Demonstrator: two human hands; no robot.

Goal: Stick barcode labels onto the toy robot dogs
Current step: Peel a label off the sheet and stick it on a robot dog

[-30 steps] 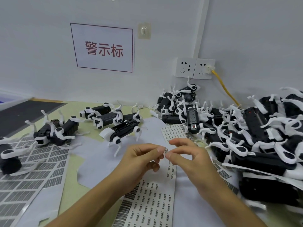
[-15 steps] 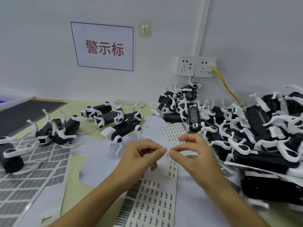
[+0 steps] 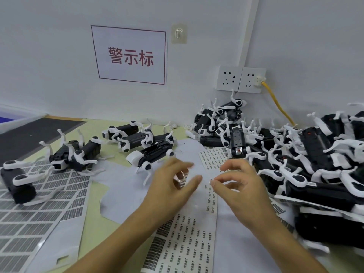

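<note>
A black-and-white toy robot dog (image 3: 151,154) lies on its back just beyond my hands. My left hand (image 3: 173,186) hovers near it with its fingers spread, motion-blurred and holding nothing. My right hand (image 3: 238,186) is a little to the right, its thumb and forefinger pinching a tiny white barcode label (image 3: 211,180). Below both hands lies a long label sheet (image 3: 187,243) with rows of small barcodes. Three more dogs (image 3: 136,136) lie behind the nearest one.
A big pile of toy dogs (image 3: 315,154) fills the right side up to the wall sockets (image 3: 240,79) and a yellow cable (image 3: 277,103). Two dogs (image 3: 74,152) and one (image 3: 17,182) rest on grey sticker sheets (image 3: 29,217) at left. A second barcode sheet (image 3: 212,160) lies mid-table.
Both hands were pinching the label together. My left hand has let go, opened and drawn away to the left, and the label stays in my right hand.
</note>
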